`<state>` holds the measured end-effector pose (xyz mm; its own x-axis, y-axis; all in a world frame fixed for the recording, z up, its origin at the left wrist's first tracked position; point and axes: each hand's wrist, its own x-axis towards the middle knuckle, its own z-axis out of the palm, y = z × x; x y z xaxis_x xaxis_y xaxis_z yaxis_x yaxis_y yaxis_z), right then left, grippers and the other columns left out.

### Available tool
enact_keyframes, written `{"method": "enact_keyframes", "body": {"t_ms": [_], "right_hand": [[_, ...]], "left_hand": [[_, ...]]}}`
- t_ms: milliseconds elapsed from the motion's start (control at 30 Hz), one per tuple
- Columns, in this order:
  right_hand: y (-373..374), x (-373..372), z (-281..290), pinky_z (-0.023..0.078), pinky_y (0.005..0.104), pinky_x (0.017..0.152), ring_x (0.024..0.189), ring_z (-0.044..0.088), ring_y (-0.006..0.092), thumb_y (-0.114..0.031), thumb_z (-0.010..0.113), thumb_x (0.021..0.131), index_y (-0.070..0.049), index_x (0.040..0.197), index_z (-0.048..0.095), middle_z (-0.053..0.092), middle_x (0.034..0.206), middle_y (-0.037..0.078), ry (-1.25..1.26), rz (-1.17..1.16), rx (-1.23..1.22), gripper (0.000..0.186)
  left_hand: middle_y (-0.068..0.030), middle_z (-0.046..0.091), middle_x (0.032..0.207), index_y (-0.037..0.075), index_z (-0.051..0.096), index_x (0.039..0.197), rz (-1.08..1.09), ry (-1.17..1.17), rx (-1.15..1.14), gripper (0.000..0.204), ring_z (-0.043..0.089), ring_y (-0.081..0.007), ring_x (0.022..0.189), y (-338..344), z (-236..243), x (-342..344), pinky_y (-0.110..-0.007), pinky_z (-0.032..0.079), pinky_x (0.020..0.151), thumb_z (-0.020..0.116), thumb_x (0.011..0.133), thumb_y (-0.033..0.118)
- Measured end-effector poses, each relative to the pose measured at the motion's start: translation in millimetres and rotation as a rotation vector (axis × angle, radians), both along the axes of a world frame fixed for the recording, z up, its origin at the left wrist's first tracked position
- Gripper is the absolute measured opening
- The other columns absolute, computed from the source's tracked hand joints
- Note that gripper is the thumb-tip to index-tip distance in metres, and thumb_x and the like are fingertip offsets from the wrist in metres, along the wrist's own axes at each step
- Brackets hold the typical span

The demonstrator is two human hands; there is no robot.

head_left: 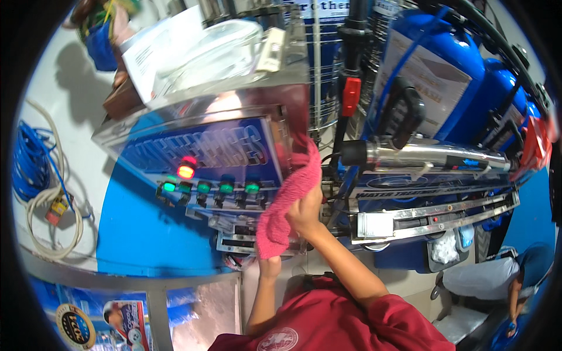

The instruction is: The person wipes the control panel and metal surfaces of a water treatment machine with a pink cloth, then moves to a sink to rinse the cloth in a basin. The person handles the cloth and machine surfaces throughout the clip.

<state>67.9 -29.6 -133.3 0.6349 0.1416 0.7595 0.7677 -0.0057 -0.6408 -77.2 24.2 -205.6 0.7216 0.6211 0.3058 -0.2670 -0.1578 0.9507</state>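
My right hand point(305, 213) grips a pink cloth point(290, 184) at the right edge of a steel control panel with a blue face point(211, 149). The cloth lies against that edge and hangs down to my left hand point(269, 266), whose fingers are hidden behind its lower end. A red light point(187, 167) glows on the panel above a row of green buttons point(227, 185). A clear plastic container point(211, 50) and papers point(140, 61) sit on top.
Blue tanks point(430, 64) and a steel cylinder point(433, 157) stand at the right. Blue hose coils point(29, 164) hang at left, above a steel-framed counter point(152, 298). Another person point(521, 272) bends low at the lower right, near a blue bin point(398, 257).
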Motion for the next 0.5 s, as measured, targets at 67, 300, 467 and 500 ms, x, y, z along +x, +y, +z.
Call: {"method": "enact_keyframes", "body": {"t_ms": [67, 300, 467, 500], "right_hand": [[-1.4, -6.1, -22.0, 0.044, 0.0428, 0.098, 0.11, 0.056, 0.0393, 0.0, 0.051, 0.084, 0.008, 0.125, 0.05, 0.056, 0.119, 0.024, 0.165, 0.033, 0.012, 0.042], [-10.6, 3.3, 7.8, 0.046, 0.0345, 0.09, 0.092, 0.061, 0.0215, 0.007, 0.049, 0.088, 0.003, 0.111, 0.058, 0.063, 0.099, 0.009, 0.032, 0.04, 0.061, 0.025], [-6.2, 24.5, 83.6, 0.044, 0.0392, 0.101, 0.115, 0.058, 0.0395, 0.009, 0.053, 0.086, 0.008, 0.134, 0.047, 0.056, 0.127, 0.026, -0.159, -0.019, 0.085, 0.049], [-5.8, 28.1, 95.7, 0.043, 0.0415, 0.104, 0.121, 0.056, 0.0461, 0.011, 0.052, 0.084, 0.01, 0.141, 0.043, 0.053, 0.135, 0.031, -0.17, 0.012, 0.094, 0.058]], "left_hand": [[-0.0152, 0.066, 0.118, -0.005, 0.053, 0.129, -0.006, 0.093, -0.014, 0.049, 0.062, -0.0262, 0.109, 0.5, -2.8, -6.4, -0.038, 0.047, 0.096, 0.058, 0.086, 0.016], [-0.0158, 0.063, 0.126, -0.005, 0.05, 0.137, -0.156, -0.025, 0.118, 0.052, 0.061, -0.0291, 0.115, -10.1, 14.4, -10.9, -0.038, 0.047, 0.099, 0.057, 0.089, 0.014], [-0.0197, 0.042, 0.15, -0.005, 0.034, 0.149, -0.269, 0.112, -0.307, 0.07, 0.041, -0.0365, 0.138, -18.8, 58.3, -31.3, -0.049, 0.034, 0.114, 0.05, 0.092, 0.034], [-0.0201, 0.039, 0.153, -0.005, 0.032, 0.15, -0.302, -0.044, -0.441, 0.073, 0.039, -0.0376, 0.141, -11.3, 60.6, -30.0, -0.051, 0.032, 0.115, 0.049, 0.093, 0.037]]}}
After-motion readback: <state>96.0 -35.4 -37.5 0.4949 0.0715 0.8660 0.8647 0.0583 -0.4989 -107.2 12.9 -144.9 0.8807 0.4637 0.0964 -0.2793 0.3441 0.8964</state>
